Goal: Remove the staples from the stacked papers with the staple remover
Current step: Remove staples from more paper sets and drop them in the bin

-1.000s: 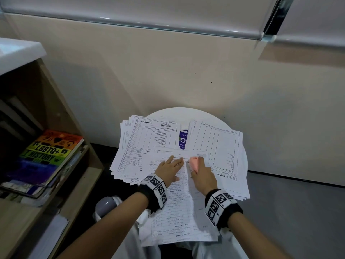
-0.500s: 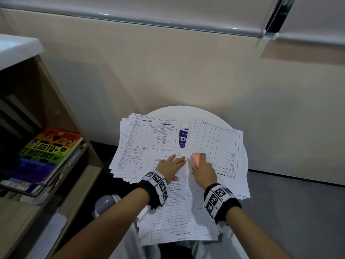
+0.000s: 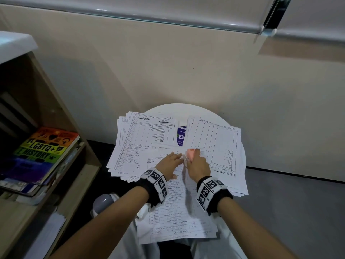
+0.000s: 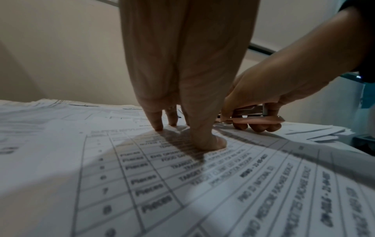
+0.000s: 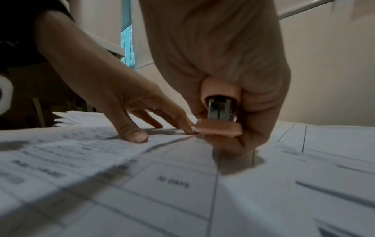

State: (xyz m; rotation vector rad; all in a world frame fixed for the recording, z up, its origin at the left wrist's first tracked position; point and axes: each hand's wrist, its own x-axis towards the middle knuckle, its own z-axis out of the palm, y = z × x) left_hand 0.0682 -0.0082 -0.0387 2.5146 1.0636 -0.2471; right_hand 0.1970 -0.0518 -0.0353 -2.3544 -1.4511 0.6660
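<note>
A printed paper stack (image 3: 173, 208) lies lengthwise over the near part of a round white table (image 3: 179, 109) and hangs toward my lap. My left hand (image 3: 170, 162) presses flat on it with straight fingers (image 4: 205, 141) just left of the top right corner. My right hand (image 3: 197, 165) grips a pink staple remover (image 3: 190, 153) with metal inside (image 5: 220, 110), its tip down at the paper's top edge beside the left fingertips (image 5: 187, 128). No staple is visible; the tool and fingers hide that spot.
More paper piles spread on the table's left (image 3: 141, 139) and right (image 3: 216, 146), with a blue and white packet (image 3: 181, 136) between them. A wooden shelf (image 3: 56, 165) with a rainbow book (image 3: 43, 146) stands at left. A wall rises right behind the table.
My right hand with the pink remover has shifted slightly up and right along the paper's top edge. My left hand stays pressed on the sheet.
</note>
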